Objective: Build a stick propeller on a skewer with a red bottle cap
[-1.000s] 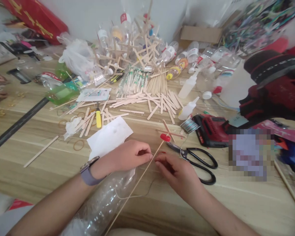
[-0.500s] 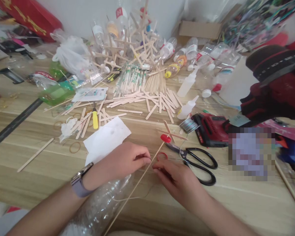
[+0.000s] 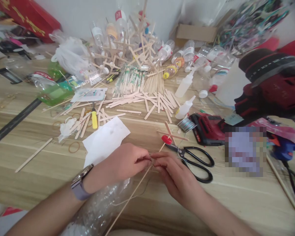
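Note:
My left hand [image 3: 131, 159] and my right hand [image 3: 175, 175] meet at the fingertips over a long thin wooden stick [image 3: 130, 197]. Both are pinched closed; what lies between the fingertips is too small to make out. A red piece [image 3: 166, 140] sits at the stick's far end, beside crossed flat sticks [image 3: 170, 133]. A thin string [image 3: 124, 201] loops below my hands and crosses the stick. Black-handled scissors [image 3: 199, 156] lie right of the red piece. Under my left forearm is a clear plastic bottle [image 3: 95, 209].
White paper [image 3: 108, 137] lies beyond my left hand. A yellow screwdriver [image 3: 94, 119], loose craft sticks [image 3: 137, 100], glue bottles [image 3: 184, 109] and plastic bottles [image 3: 188, 54] stand or lie farther back. A red power tool [image 3: 208, 129] is at the right.
My right hand has moved left and up, bringing its fingertips against those of my left hand. The red ring near its fingers no longer shows. The whole view has shifted slightly.

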A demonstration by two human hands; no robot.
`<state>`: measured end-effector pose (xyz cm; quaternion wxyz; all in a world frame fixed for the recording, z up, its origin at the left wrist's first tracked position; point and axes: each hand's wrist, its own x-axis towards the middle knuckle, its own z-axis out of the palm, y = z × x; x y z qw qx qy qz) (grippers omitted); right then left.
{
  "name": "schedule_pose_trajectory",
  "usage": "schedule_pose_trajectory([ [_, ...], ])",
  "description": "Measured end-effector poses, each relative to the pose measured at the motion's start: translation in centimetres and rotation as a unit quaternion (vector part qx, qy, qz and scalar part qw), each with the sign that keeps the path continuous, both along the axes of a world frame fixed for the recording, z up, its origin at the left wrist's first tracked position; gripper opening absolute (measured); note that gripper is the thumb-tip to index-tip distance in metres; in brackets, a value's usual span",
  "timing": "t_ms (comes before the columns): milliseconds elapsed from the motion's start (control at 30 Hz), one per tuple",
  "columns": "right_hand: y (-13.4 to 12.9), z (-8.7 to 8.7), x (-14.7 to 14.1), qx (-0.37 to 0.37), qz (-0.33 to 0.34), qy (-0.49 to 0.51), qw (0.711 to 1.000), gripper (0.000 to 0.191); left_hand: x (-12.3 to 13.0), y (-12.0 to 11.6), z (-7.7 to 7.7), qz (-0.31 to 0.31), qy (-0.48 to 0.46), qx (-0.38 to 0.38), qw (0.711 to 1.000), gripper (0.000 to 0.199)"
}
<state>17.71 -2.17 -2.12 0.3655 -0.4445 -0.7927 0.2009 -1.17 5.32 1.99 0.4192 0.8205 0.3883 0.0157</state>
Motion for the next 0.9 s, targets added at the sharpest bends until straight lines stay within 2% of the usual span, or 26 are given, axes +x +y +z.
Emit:
schedule_pose_trajectory([
  [200,-0.1,0.1,-0.2,0.0,-0.022,-0.007,1.0,0.015,0.3,-0.3,0.2,-0.012,0.0,-0.035,0.999,0.029],
  [567,-0.3,-0.2,-0.6,-0.041,-0.05,-0.024,0.998,0.013,1.0,-1.2,-0.3,0.018,-0.044,-0.072,0.996,0.029],
  [667,-0.2,-0.1,-0.5,-0.025,-0.045,-0.001,0.999,0.012,1.0,-1.2,-0.5,0.035,-0.061,-0.112,0.991,0.025],
  [767,0.0,0.2,-0.2,0.011,-0.068,0.004,0.998,0.009,1.0,-1.0,-0.7,0.056,-0.063,-0.16,0.984,0.02],
  [900,-0.2,1.0,0.1,-0.054,-0.094,0.014,0.994,0.014,1.0,-0.8,-1.0,0.063,-0.063,-0.192,0.977,0.018],
])
